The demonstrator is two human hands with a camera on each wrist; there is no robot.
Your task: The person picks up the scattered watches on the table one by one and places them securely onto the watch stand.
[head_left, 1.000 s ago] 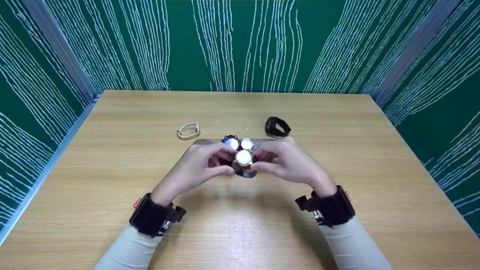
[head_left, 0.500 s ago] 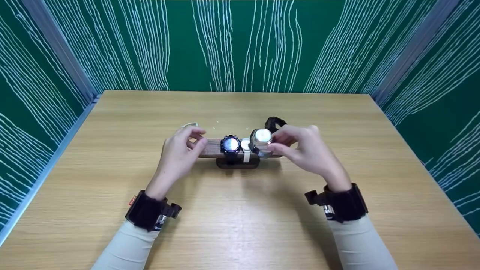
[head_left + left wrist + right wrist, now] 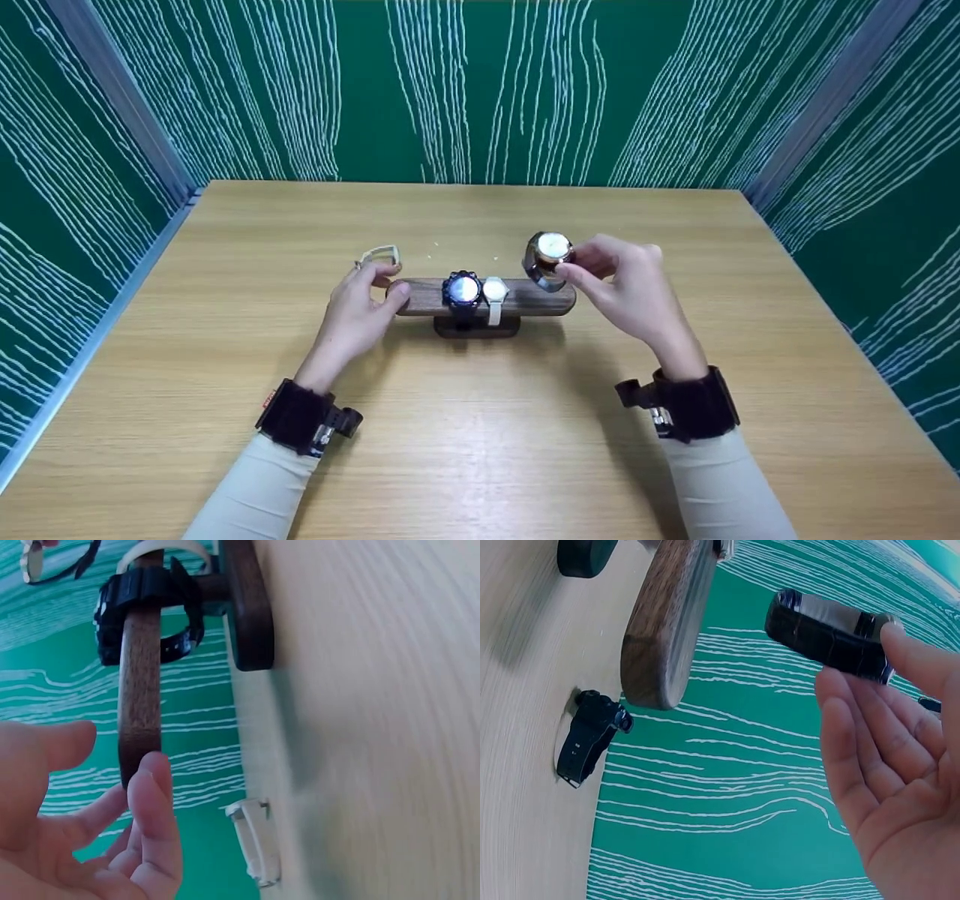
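My right hand (image 3: pixel 626 289) pinches a round-faced watch (image 3: pixel 553 246) with a dark strap, raised above the right end of a wooden watch stand (image 3: pixel 540 298). In the right wrist view, this watch's strap (image 3: pixel 817 637) forms a closed loop, apart from the bar. My left hand (image 3: pixel 360 307) is at the stand's left end; in the left wrist view a fingertip (image 3: pixel 155 763) appears to touch the bar's end, while the thumb stays apart. A black watch (image 3: pixel 462 289) and a smaller white-strapped watch (image 3: pixel 495 290) sit side by side around the bar.
A pale watch (image 3: pixel 255 840) lies on the table behind my left hand. Another black watch (image 3: pixel 589 735) lies beyond the stand's right end, hidden in the head view. Small white specks dot the wooden table (image 3: pixel 480 435). Green walls (image 3: pixel 375 90) with white lines enclose it.
The round-faced watch, held by both hands in front of the stand at first, has moved right and back in my right hand. My left hand has let go and shifted left to the stand's end.
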